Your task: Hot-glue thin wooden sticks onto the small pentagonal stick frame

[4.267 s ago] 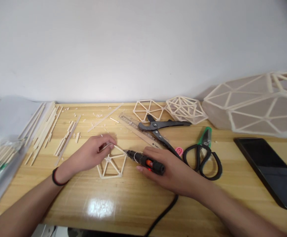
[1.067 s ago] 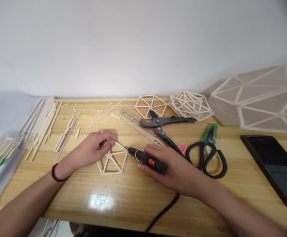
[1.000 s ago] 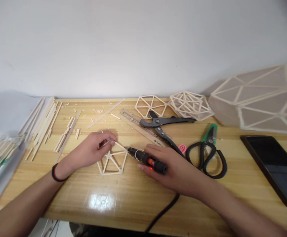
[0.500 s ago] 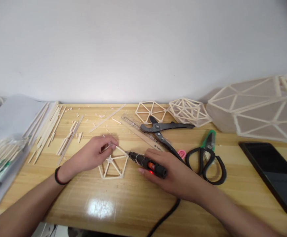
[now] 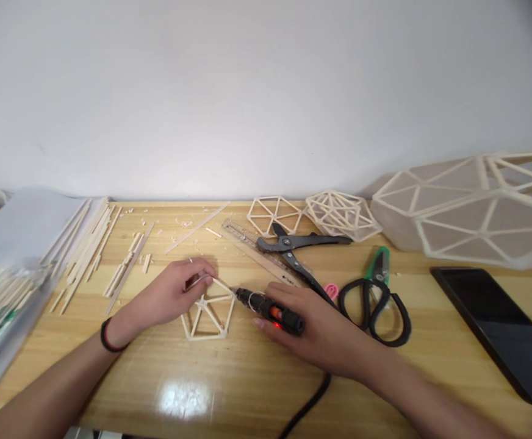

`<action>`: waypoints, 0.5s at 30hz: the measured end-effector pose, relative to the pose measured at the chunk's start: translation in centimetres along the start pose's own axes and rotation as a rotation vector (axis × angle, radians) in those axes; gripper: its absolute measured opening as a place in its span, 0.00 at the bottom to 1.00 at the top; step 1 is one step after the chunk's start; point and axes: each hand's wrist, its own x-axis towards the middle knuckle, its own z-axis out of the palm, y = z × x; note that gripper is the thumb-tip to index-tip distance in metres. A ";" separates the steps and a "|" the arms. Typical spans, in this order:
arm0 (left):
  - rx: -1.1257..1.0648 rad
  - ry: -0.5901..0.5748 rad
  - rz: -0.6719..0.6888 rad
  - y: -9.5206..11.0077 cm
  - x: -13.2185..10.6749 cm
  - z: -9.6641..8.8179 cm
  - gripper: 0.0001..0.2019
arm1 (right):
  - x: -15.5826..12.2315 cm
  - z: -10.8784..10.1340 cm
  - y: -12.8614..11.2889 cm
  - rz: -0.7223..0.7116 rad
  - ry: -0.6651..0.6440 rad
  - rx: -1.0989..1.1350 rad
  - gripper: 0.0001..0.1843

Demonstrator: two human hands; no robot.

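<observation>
Glossy wooden table, pale wooden frame

1. Stick frame lies on the table, centre-front.
2. Glue pen just right of it, tip touching its right corner.
3. Ruler and pliers behind the pen.
4. Scissors further right; phone far right.
5. Loose sticks left.

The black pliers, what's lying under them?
Under the black pliers lies a clear ruler, crossed by the lower handle. One jaw overlaps a flat stick frame. The ruler's right end is hidden behind the right hand.
</observation>
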 end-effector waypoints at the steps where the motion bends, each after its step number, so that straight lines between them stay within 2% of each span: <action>1: -0.001 0.000 -0.001 0.0 0.0 0.0 0.09 | 0.0 0.0 0.0 -0.003 0.001 0.000 0.12; 15: -0.026 -0.016 -0.003 -0.1 0.0 0.1 0.10 | 0.0 -0.1 -0.1 -0.001 -0.004 0.026 0.12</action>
